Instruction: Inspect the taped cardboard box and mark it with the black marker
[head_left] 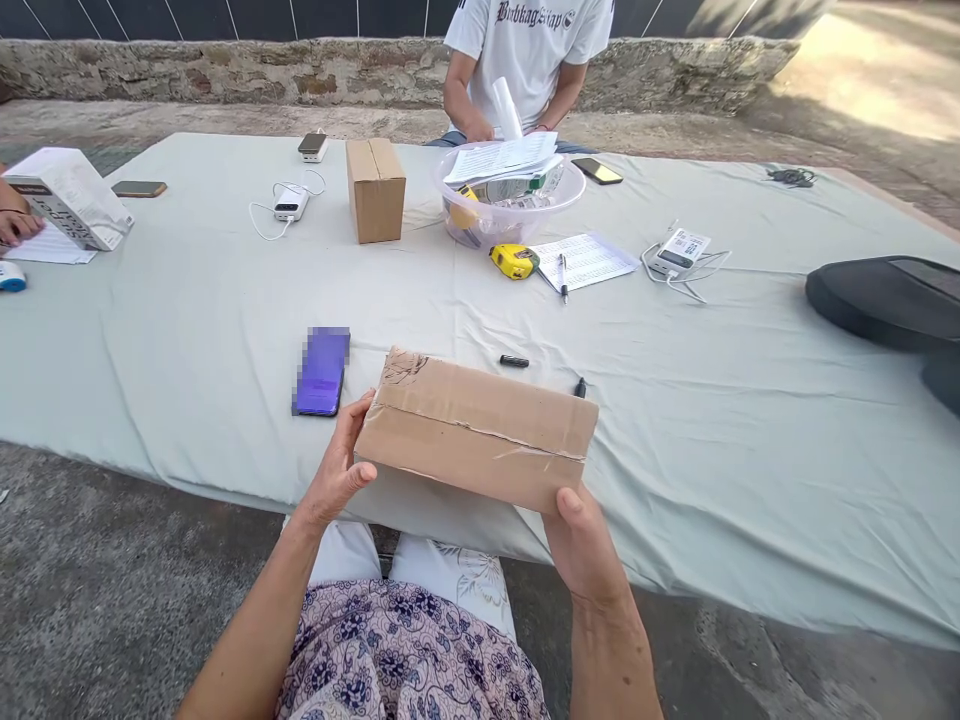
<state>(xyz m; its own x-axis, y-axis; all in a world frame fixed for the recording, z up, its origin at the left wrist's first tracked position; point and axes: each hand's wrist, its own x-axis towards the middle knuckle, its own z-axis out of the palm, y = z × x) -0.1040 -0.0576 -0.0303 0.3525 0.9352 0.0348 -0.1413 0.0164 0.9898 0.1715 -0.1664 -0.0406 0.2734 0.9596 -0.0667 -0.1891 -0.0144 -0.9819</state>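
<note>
A long brown cardboard box (472, 435) is tilted between my hands at the near edge of the table. Dark pen scribbles mark its far left corner, and a taped seam runs along its length. My left hand (341, 475) presses against the left end, fingers behind it and thumb apart from the near face. At the lower right corner my right hand (585, 540) grips the box, thumb on the near face and fingers hidden beneath. Just beyond the box lie a black pen cap (514, 361) and a black marker (580, 387), partly hidden. A phone (324, 370) rests left of the box.
On the cloth-covered table (210, 330) stand a small carton (376, 190) and a plastic basket (559, 200) of papers. Nearby are a yellow tape measure (514, 261), a pen (563, 278) and a white device (679, 252). A black bag (885, 300) lies right. Another person (529, 60) sits opposite.
</note>
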